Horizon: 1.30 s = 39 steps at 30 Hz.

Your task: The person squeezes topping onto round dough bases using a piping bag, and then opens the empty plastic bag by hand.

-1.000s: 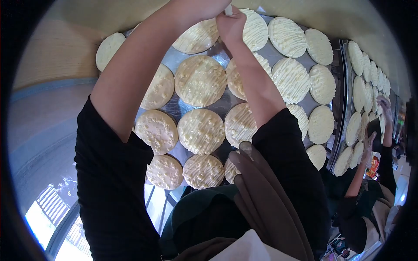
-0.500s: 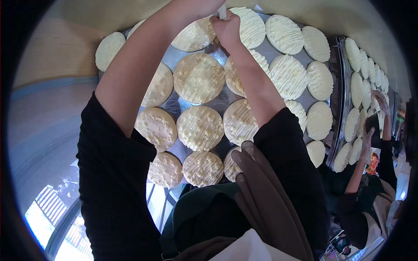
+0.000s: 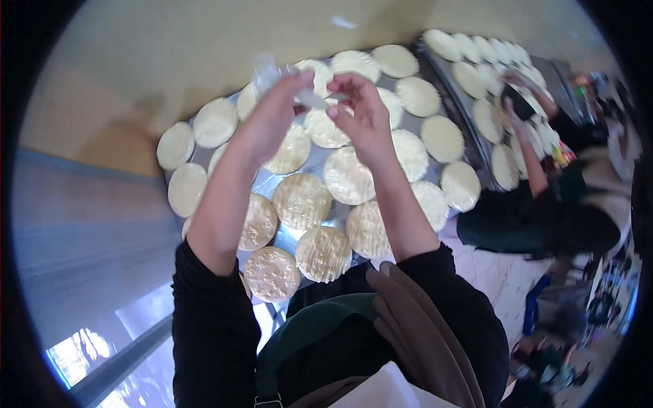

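Note:
My left hand is closed around a translucent piping bag, its crumpled upper part sticking out beyond the knuckles. The bag's narrow end points right, toward my right hand. That hand has curled fingers held apart, thumb and fingertips close to the narrow end; whether they touch it I cannot make out. Both hands are above a metal tray covered with flat round dough pieces. One round carries pale, creamy stripes, and another round has a lumpy pale topping.
A second tray of pale rounds stands to the right. A co-worker's hands are over it, with a dark flat tool. Behind the trays rises a beige wall. Tiled floor shows at lower right.
My hands have come back from the tray's far edge and moved apart, with the bag now visible in the left. The view has shifted and turned, showing more wall and floor.

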Each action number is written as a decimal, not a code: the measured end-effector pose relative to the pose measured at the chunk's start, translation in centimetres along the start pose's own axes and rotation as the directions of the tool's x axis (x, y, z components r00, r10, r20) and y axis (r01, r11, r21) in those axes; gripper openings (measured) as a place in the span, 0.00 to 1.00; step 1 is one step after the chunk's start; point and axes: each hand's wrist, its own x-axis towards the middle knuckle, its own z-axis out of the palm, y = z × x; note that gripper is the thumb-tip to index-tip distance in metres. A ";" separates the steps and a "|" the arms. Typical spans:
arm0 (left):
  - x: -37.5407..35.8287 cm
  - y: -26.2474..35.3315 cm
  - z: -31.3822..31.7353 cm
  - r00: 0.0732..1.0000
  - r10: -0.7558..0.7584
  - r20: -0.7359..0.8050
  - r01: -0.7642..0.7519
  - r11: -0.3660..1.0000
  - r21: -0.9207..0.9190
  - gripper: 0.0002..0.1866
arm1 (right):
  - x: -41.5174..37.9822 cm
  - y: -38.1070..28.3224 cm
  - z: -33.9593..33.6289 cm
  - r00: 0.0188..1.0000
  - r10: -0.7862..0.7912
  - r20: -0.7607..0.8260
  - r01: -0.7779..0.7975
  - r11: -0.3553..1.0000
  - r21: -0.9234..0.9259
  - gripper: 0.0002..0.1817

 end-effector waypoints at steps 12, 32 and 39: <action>-15.4 -10.6 22.8 0.703 -0.087 0.706 -0.068 0.980 0.189 0.47 | -27.8 -18.8 -9.2 0.954 -0.135 -0.269 -0.006 0.885 -0.466 0.19; -24.8 -26.3 65.0 0.454 -0.434 0.778 0.310 0.896 0.319 0.11 | -60.0 -31.7 -36.8 0.334 -0.075 -0.940 -0.087 0.990 -0.110 0.04; -22.5 -31.3 75.2 0.468 -0.565 0.680 0.471 0.810 0.349 0.07 | -64.9 -32.6 -47.2 0.098 -0.053 -0.994 0.030 0.998 -0.051 0.03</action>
